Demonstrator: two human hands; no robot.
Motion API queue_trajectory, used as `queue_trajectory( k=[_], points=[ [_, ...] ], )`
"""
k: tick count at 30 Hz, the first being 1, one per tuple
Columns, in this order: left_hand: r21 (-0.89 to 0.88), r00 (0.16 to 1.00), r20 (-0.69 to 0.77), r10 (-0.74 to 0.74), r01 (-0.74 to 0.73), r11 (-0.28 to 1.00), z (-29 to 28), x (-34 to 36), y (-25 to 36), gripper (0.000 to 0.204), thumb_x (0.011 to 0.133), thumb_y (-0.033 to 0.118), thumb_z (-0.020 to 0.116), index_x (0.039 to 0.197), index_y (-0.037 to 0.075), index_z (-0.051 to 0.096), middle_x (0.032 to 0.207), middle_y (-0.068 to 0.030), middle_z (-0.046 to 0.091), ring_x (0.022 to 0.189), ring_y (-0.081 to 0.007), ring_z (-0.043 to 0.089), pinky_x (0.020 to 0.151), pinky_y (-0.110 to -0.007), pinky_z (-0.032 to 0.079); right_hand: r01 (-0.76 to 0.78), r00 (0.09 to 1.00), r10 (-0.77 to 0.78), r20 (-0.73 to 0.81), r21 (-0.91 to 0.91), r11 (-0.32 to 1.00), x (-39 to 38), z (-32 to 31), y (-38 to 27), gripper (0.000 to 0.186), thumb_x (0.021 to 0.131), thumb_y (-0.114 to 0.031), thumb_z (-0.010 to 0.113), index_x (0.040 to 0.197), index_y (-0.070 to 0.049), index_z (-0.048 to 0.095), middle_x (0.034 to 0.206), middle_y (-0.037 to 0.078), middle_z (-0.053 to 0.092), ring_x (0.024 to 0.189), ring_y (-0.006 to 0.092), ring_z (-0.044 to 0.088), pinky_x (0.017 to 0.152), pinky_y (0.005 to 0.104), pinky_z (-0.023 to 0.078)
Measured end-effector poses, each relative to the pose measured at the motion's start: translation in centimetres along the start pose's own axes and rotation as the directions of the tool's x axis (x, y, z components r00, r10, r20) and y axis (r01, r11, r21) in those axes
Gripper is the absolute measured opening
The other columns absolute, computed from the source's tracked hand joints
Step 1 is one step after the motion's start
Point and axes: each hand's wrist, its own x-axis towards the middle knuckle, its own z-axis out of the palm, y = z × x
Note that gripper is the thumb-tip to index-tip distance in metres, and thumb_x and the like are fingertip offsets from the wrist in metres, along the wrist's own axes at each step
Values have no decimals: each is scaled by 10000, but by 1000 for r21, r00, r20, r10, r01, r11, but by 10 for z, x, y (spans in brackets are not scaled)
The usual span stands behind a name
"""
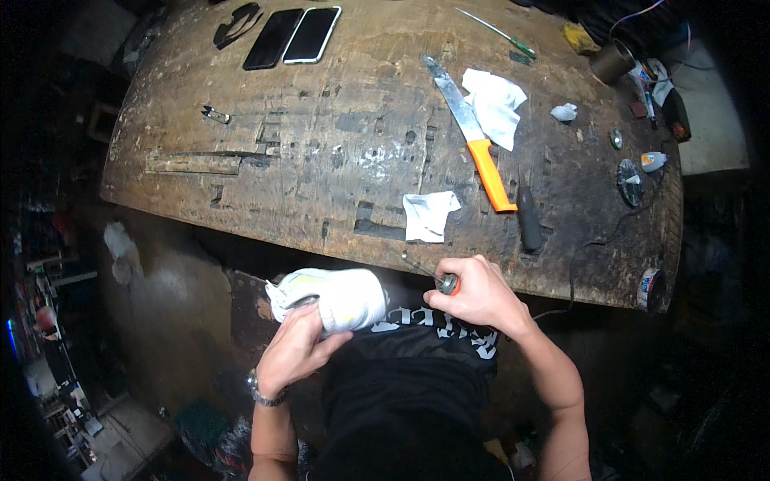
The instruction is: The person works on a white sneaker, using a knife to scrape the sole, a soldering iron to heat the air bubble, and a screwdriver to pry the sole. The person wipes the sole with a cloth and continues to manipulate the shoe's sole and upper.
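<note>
My left hand, a metal-band watch at its wrist, grips a white shoe just off the bench's near edge. The shoe's rounded end points right. My right hand is closed round the handle of an awl, whose thin metal shaft slants up and left, apart from the shoe. Only a bit of its orange-red handle and the metal collar show. Beyond the hands, on the bench, lies a white scrap of cloth or paper.
The worn wooden bench carries an orange-handled knife, a dark-handled pointed tool, a crumpled white sheet, two phones and a green-handled screwdriver. A round tin and a small bottle stand at the right.
</note>
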Motion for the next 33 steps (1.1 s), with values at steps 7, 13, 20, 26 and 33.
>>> queue_trajectory(
  k=[7, 13, 20, 26, 33],
  points=[
    [89, 951, -306, -32, 62, 994, -31, -5, 18, 222, 912, 95, 752, 1057, -66, 701, 910, -160, 741, 705, -190, 697, 677, -298, 527, 56, 997, -55, -49, 7, 998, -1, 6, 6, 431, 745, -376, 799, 889, 19, 707, 688, 198, 658, 683, 341, 697, 698, 414, 533],
    [-711, 933, -206, -296, 65, 700, -35, 35, -10, 275, 1014, 161, 655, 1162, -70, 675, 1006, -54, 741, 881, -88, 672, 798, -266, 540, 179, 983, -176, -58, 41, 983, -4, 2, 7, 441, 766, -406, 814, 872, 6, 698, 648, 192, 637, 660, 366, 683, 672, 421, 521],
    [-726, 943, -59, -328, 185, 662, -15, 39, -22, 292, 1019, 182, 655, 1166, -70, 670, 1012, -69, 743, 868, -90, 678, 794, -265, 546, 355, 925, -367, -94, -126, 926, -6, 13, 9, 411, 792, -405, 788, 858, -12, 691, 586, 181, 622, 640, 392, 677, 624, 453, 525],
    [-780, 928, -111, -356, 141, 610, -5, 33, -23, 297, 1019, 183, 657, 1176, -69, 666, 1026, -60, 736, 867, -85, 660, 787, -260, 530, 315, 940, -330, -88, -155, 936, -1, 17, 7, 250, 766, -261, 726, 743, -25, 646, 657, 182, 684, 675, 398, 697, 635, 474, 542],
    [-747, 923, -124, -365, 156, 647, -5, 36, -18, 276, 1016, 160, 660, 1162, -73, 670, 1016, -59, 734, 873, -82, 653, 794, -261, 526, 405, 908, -417, -49, -157, 901, 1, 12, 7, 250, 757, -249, 721, 716, -18, 633, 651, 179, 673, 637, 400, 677, 603, 487, 523]
  ],
)
